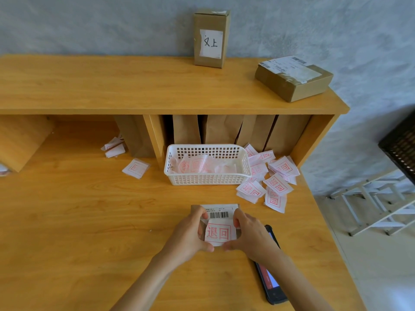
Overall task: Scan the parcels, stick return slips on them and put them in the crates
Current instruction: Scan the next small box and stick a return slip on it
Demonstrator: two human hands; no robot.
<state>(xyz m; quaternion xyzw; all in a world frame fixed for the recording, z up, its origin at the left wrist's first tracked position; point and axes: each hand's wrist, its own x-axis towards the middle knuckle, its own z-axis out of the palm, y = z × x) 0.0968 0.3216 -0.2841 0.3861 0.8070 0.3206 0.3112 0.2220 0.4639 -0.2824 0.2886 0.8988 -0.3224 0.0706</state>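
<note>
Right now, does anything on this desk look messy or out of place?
Yes. Red-stamped return slips lie scattered on the desk right of the white basket rather than inside it, and more lie loose left of it. The slip both hands hold on the parcel sits slightly tilted.

Red boxed "退回" on the return slip (218,234); handwritten "义上" on the upright box's label (211,43).

both hands (221,237) close together, fingers curled, forearms reaching forward
</note>
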